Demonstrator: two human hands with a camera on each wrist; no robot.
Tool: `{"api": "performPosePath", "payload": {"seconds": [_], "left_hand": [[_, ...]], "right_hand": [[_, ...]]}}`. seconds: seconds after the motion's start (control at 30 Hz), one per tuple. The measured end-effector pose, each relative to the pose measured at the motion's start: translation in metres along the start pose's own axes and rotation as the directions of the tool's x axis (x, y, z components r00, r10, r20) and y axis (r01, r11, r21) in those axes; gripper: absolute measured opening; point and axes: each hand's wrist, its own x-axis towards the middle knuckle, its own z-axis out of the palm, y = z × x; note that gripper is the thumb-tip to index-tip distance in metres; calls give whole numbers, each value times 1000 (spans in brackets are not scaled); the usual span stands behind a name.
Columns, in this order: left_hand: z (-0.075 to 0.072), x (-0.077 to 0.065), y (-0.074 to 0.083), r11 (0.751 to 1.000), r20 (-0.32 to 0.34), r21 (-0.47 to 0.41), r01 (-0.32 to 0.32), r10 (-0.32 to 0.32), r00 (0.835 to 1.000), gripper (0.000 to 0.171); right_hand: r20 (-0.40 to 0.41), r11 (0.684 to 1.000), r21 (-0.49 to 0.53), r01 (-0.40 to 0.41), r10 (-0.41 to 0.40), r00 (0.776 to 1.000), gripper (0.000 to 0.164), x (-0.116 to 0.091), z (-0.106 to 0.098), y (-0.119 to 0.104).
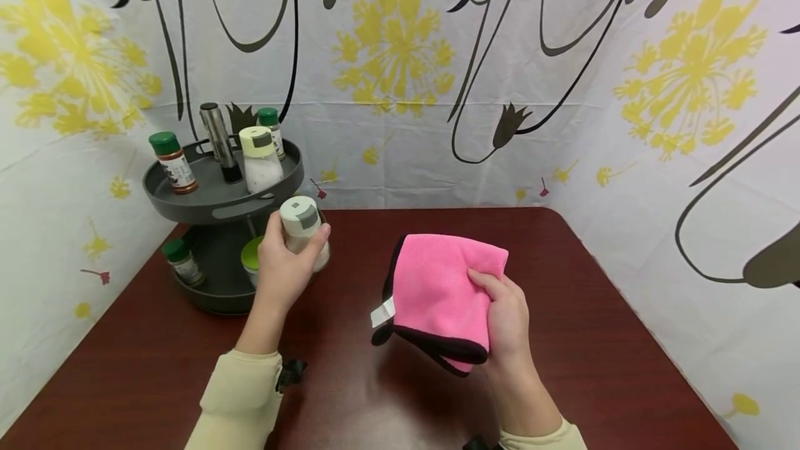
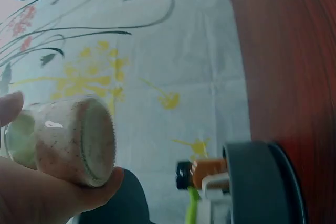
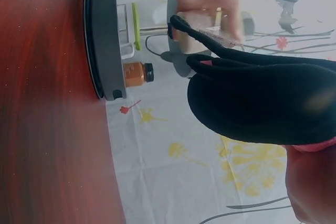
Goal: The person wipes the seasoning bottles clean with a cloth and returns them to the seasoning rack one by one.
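Note:
My left hand (image 1: pixel 285 266) grips a clear jar with a white cap (image 1: pixel 301 217), lifted in front of the two-tier rack. In the left wrist view this jar (image 2: pixel 65 140) shows its glass base and pale, speckled contents. My right hand (image 1: pixel 509 314) holds a folded pink cloth (image 1: pixel 444 283) with black edging and a white tag, thumb on top, above the table. From the right wrist the cloth (image 3: pixel 262 100) shows mostly its dark edge and hides most of the fingers.
A dark grey two-tier rack (image 1: pixel 225 212) stands at the back left. Its upper tier holds a green-capped spice jar (image 1: pixel 173 162), a metallic cylinder (image 1: pixel 220 141) and a pale-capped jar (image 1: pixel 261 158). Below are another green-capped jar (image 1: pixel 183 262) and a lime-lidded container (image 1: pixel 251 259). A patterned sheet backs the table (image 1: pixel 594 353).

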Motion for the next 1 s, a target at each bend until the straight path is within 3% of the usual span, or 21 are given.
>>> {"api": "performPosePath", "payload": {"seconds": [0.2,0.43,0.57,0.7,0.83,1.0], "left_hand": [[-24,1,-14,985,17,169,23,-26,1000,64],[-66,1,-19,940,-19,339,33,-28,999,64],[-83,1,-26,921,-67,371,119,-101,993,68],[-93,1,-34,905,-148,372,209,-165,975,68],[-100,4,-46,893,-193,376,247,-185,964,67],[-106,6,-64,879,-196,380,289,-228,954,69]], "right_hand": [[17,999,32,-10,9,1000,16,1,-1,4],[7,999,53,-4,3,1000,15,4,0,3],[19,996,78,-34,33,999,14,5,0,3],[22,996,82,-46,44,999,14,4,-1,5],[6,997,61,-43,43,999,15,3,-3,5],[16,998,42,-52,51,999,15,2,-3,6]]}}
